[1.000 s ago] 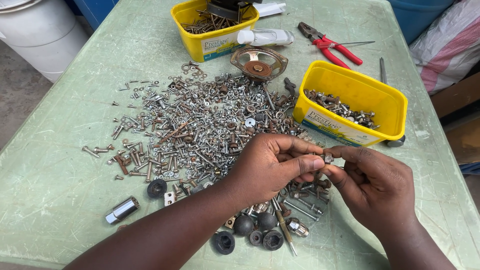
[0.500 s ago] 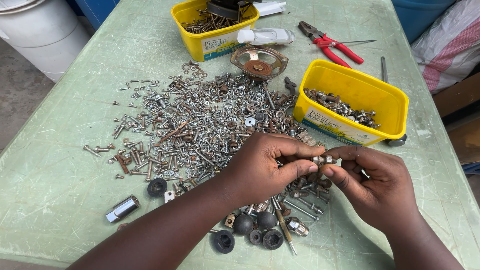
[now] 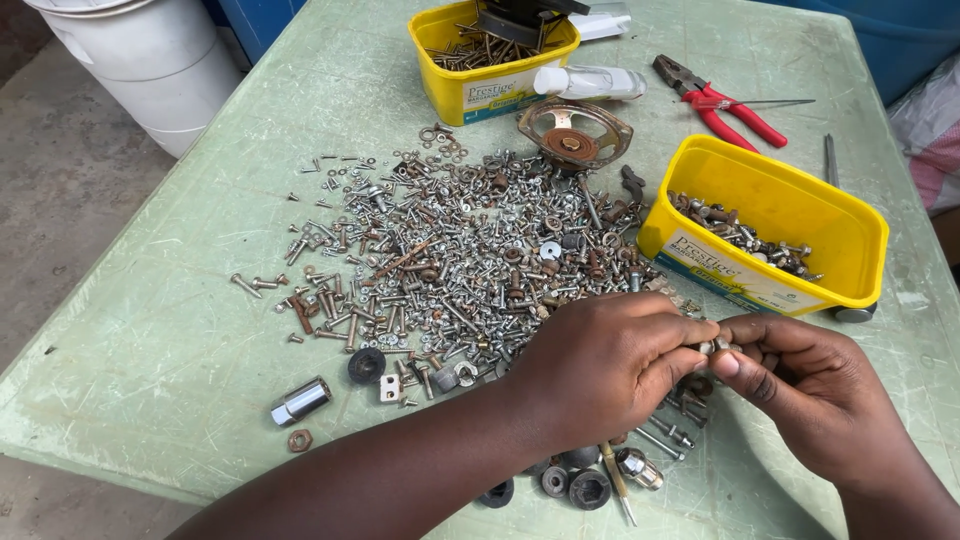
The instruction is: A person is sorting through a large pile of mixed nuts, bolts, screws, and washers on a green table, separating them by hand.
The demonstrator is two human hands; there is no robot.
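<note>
My left hand (image 3: 605,365) and my right hand (image 3: 810,385) meet fingertip to fingertip just in front of the near yellow tub (image 3: 850,235). Between the fingertips they pinch a small metal bolt (image 3: 715,346), mostly hidden by the fingers. Both hands hover over the near edge of a wide pile of screws, nuts and washers (image 3: 470,250) spread on the pale green table (image 3: 150,350). The near tub holds several bolts along its inner left side.
A second yellow tub (image 3: 480,85) of rusty hardware stands at the back, beside a white bottle (image 3: 590,82). A rusty speaker (image 3: 572,135), red-handled pliers (image 3: 720,100), black rubber pieces (image 3: 570,485), a chrome socket (image 3: 298,400) and a white bucket (image 3: 150,60) off the table's left edge.
The two hands stay joined on the small bolt; the fingers have turned slightly around it. The camera view has shifted a little, and the pile and tubs have not moved.
</note>
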